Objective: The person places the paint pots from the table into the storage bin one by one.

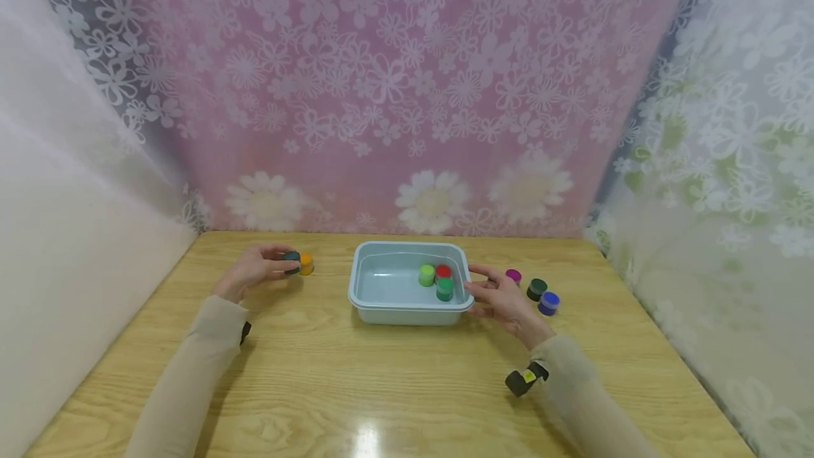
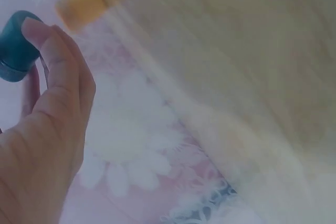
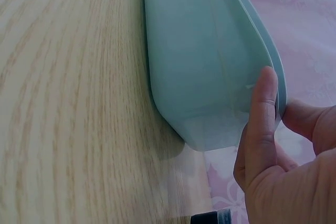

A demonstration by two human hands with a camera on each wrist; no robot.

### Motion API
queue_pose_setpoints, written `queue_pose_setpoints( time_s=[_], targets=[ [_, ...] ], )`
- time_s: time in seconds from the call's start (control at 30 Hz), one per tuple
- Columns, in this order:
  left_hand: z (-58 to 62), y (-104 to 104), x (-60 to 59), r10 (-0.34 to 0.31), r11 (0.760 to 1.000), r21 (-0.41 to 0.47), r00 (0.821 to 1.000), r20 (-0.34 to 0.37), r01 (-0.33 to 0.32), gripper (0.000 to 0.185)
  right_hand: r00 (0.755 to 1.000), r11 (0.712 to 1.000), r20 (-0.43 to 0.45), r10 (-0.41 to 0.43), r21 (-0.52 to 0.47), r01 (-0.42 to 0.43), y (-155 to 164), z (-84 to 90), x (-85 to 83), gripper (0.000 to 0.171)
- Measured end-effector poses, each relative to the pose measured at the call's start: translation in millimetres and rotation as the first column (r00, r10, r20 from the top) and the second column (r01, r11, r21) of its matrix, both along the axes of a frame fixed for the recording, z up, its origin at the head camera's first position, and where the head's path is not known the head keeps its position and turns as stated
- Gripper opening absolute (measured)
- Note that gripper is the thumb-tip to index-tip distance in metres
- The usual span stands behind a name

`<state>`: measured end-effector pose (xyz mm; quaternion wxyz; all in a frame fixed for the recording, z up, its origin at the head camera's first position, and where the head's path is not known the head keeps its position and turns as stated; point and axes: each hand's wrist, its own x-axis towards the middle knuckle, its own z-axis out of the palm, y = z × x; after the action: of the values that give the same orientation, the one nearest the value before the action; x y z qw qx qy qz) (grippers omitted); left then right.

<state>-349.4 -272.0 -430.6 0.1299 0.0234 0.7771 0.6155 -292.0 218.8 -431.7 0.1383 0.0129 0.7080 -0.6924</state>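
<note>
My left hand (image 1: 256, 268) pinches a dark teal paint pot (image 1: 291, 262) between thumb and fingers, left of the tub. Right beside that pot is an orange paint pot (image 1: 307, 263); in the left wrist view the teal pot (image 2: 18, 45) is at the fingertips and the orange one (image 2: 81, 6) is farther off. A pale blue plastic tub (image 1: 407, 307) sits in the middle of the table. Its right end rim is gripped by my right hand (image 1: 502, 297), with fingers (image 3: 262, 124) against the outer wall. Inside lie a light green pot (image 1: 427, 275), a red pot (image 1: 443, 272) and a green pot (image 1: 444, 290).
Right of my right hand, a magenta pot (image 1: 513, 276), a dark green pot (image 1: 537, 289) and a blue pot (image 1: 549, 303) stand on the wooden table (image 1: 318, 387). A pink flowered curtain (image 1: 381, 104) hangs behind the table's far edge, with pale cloth at both sides.
</note>
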Motion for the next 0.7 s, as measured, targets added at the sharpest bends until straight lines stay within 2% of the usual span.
queue_pose_setpoints(
  time_s=[0.13,0.33,0.43,0.6,0.7],
  targets=[
    [4.0,8.0,1.8,-0.017,0.999,0.043,1.0,-0.02,0.018,0.067,1.0,1.0,0.006,-0.004,-0.01,0.004,-0.7,-0.3,2.0,0.064],
    [16.9,22.8,9.1,-0.034,0.997,0.068,0.999,-0.042,0.037,0.062,1.0,1.0,0.005,-0.009,-0.003,0.009,-1.0,1.0,2.8,0.064],
    [19.0,31.7,12.2,-0.01,0.997,0.076,0.999,-0.054,0.014,0.06,1.0,1.0,0.004,-0.005,0.0,0.005,-1.5,0.6,2.4,0.064],
    [17.7,49.1,16.5,0.02,0.999,0.053,0.993,-0.117,-0.014,0.058,1.0,1.0,-0.001,-0.004,0.001,0.004,-2.5,0.6,1.6,0.062],
    [16.3,63.0,21.1,0.044,0.996,0.08,0.99,-0.133,-0.033,0.057,1.0,1.0,0.0,-0.008,-0.003,0.008,-1.8,0.2,2.0,0.062]
  ],
)
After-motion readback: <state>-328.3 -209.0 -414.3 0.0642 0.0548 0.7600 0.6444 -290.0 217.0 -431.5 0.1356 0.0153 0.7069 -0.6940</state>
